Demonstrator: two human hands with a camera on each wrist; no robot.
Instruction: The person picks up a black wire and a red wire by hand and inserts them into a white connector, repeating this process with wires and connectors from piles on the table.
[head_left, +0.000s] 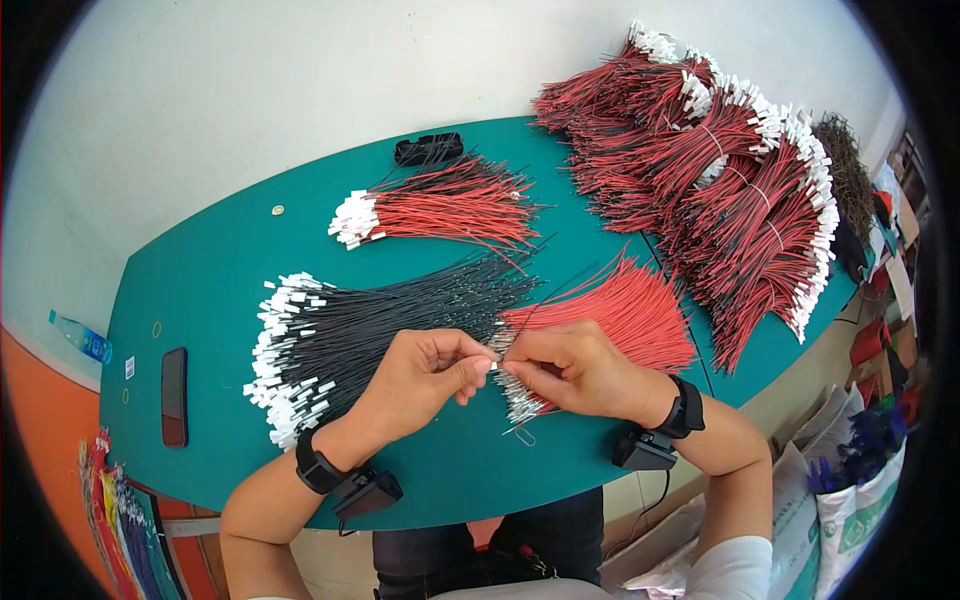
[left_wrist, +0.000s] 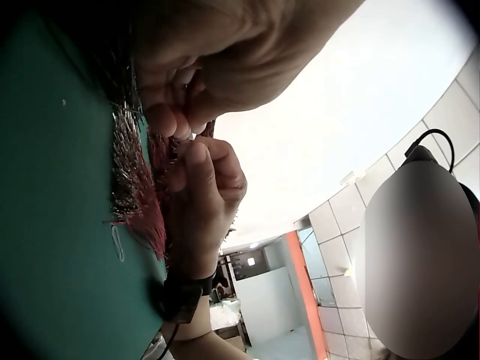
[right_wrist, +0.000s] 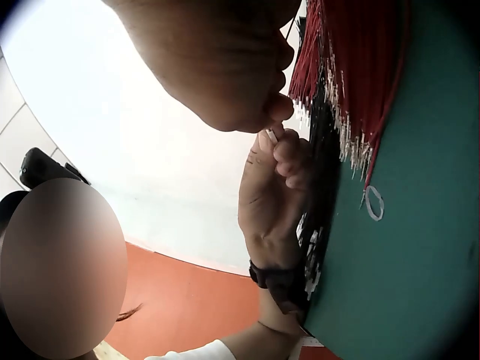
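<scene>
Your left hand [head_left: 425,378] and right hand [head_left: 585,370] are curling tightly, pinching a small white connector [head_left: 494,366] toward the tabletop's [head_left: 480,475] near edge.

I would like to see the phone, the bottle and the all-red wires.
Phone [head_left: 174,397]: head view, its dark screen.
Bottle [head_left: 97,347]: head view, its blue label.
All-red wires [head_left: 642,312]: head view, middle of the bundle.

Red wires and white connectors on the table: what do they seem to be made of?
The red wires look sheathed in smooth plastic or silicone, evenly colored and gently bent; their shiny, silvery tips suggest metal terminals. The white connectors look like matte molded plastic: opaque, blocky, uniformly white.
</scene>
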